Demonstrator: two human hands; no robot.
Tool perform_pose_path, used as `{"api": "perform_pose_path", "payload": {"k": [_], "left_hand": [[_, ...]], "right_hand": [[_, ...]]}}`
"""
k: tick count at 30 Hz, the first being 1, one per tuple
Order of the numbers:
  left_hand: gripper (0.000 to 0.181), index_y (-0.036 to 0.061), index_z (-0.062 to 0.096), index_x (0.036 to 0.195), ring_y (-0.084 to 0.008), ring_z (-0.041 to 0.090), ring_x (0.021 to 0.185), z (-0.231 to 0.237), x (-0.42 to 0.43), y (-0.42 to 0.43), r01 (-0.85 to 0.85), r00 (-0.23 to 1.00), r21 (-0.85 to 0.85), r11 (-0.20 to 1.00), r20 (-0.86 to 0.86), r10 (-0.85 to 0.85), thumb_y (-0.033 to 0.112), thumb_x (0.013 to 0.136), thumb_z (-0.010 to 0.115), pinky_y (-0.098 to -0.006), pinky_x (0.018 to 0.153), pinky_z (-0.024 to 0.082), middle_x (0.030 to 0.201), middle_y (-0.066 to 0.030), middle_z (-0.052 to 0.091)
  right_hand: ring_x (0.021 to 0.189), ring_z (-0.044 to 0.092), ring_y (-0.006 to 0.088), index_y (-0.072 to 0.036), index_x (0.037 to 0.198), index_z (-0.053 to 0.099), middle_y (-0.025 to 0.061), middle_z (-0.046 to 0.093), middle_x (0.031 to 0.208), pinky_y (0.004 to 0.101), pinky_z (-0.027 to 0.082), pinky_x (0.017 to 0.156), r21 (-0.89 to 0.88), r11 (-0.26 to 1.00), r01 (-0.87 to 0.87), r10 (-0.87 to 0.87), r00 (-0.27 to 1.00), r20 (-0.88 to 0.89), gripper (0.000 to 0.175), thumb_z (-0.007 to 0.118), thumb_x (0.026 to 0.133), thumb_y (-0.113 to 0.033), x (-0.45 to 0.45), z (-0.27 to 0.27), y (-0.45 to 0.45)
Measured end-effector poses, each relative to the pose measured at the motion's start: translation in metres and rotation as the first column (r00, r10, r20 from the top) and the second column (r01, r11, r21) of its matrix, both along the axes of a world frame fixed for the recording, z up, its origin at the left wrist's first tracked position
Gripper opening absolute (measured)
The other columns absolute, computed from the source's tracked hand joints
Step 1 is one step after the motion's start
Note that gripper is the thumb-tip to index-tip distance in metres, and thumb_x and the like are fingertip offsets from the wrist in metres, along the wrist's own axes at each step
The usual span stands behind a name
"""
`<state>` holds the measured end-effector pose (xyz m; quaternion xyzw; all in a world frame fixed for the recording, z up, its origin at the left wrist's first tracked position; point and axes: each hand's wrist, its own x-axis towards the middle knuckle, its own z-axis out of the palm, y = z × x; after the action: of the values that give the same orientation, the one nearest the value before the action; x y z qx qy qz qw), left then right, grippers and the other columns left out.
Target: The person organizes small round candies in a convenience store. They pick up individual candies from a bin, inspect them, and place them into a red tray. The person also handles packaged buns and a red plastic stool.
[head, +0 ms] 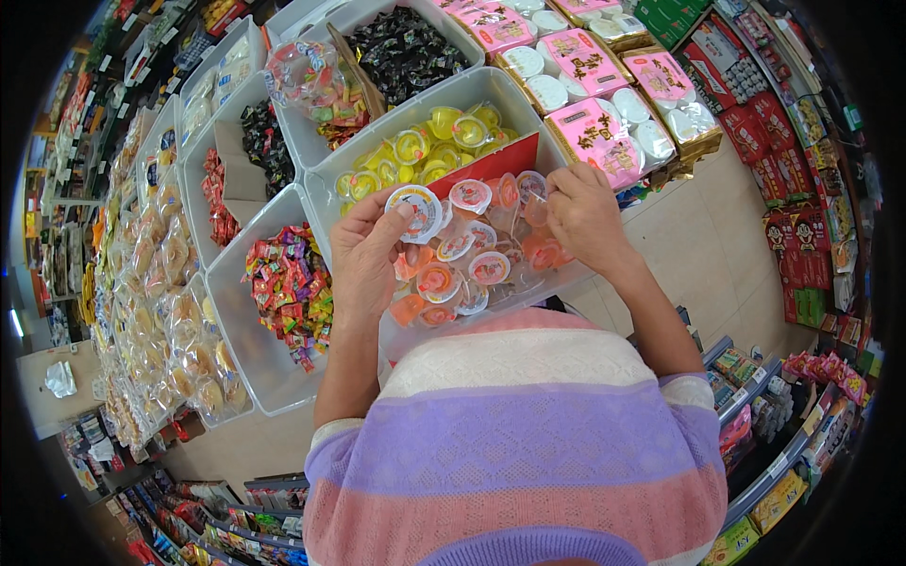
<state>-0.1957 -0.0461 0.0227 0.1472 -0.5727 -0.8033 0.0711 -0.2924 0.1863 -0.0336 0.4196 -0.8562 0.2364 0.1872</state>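
My left hand pinches a jelly cup by its rim, thumb on the white printed foil lid. It is raised over the front part of a clear plastic bin. Below lie several pinkish-orange jelly cups with printed lids, heaped at varied angles. At the right side of this heap is my right hand, its fingers curled and back upward. A clear cup edge shows by its fingertips, but whether they grip it is hidden. A red cardboard divider separates yellow jelly cups behind.
Left stands a bin of wrapped candies, beyond it bagged bread. Black-wrapped candies fill a bin behind. Pink packs of white-lidded cups are stacked at right. Shelf racks stand right and behind me on the tiled floor.
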Motion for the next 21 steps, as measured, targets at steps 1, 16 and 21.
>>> {"api": "perform_pose_path", "payload": {"k": [1, 16, 21], "left_hand": [[0.021, -0.0058, 0.059, 0.103, -0.0111, 0.059, 0.063, 0.0003, 0.0, 0.0005, -0.008, 1.0, -0.001, 1.0, 0.006, 0.008, 0.006, 0.086, 0.054, -0.0217, 0.044, 0.043, 0.084, -0.0116, 0.064], [0.02, -0.0048, 0.06, 0.1, -0.0116, 0.057, 0.056, -0.005, -0.0009, -0.0009, -0.01, 1.0, 0.03, 0.999, 0.003, 0.01, 0.01, 0.088, 0.055, -0.0209, 0.04, 0.04, 0.081, -0.0128, 0.065], [0.019, -0.0053, 0.06, 0.1, -0.0108, 0.058, 0.055, -0.0049, -0.001, -0.0009, -0.007, 1.0, 0.036, 0.999, 0.003, 0.007, 0.009, 0.088, 0.054, -0.0204, 0.04, 0.04, 0.083, -0.0146, 0.066]], "right_hand": [[0.08, 0.05, 0.022, -0.004, 0.063, 0.055, 0.0041, 0.051, 0.079, 0.0336, 0.04, 0.073, 0.014, 1.0, -0.006, 0.006, 1.0, -0.005, 0.005, 0.058, 0.063, -0.008, -0.0011, -0.0004, -0.0008], [0.084, 0.049, 0.0217, -0.005, 0.061, 0.061, 0.0048, 0.052, 0.079, 0.0336, 0.04, 0.076, 0.099, 0.995, 0.002, -0.004, 1.0, 0.022, 0.007, 0.059, 0.064, -0.011, -0.0062, -0.0038, -0.0058], [0.086, 0.05, 0.0198, -0.006, 0.063, 0.061, 0.0024, 0.052, 0.082, 0.0337, 0.038, 0.077, 0.087, 0.996, 0.015, -0.021, 0.997, 0.071, 0.005, 0.064, 0.064, -0.01, -0.0054, -0.0043, -0.0032]]}}
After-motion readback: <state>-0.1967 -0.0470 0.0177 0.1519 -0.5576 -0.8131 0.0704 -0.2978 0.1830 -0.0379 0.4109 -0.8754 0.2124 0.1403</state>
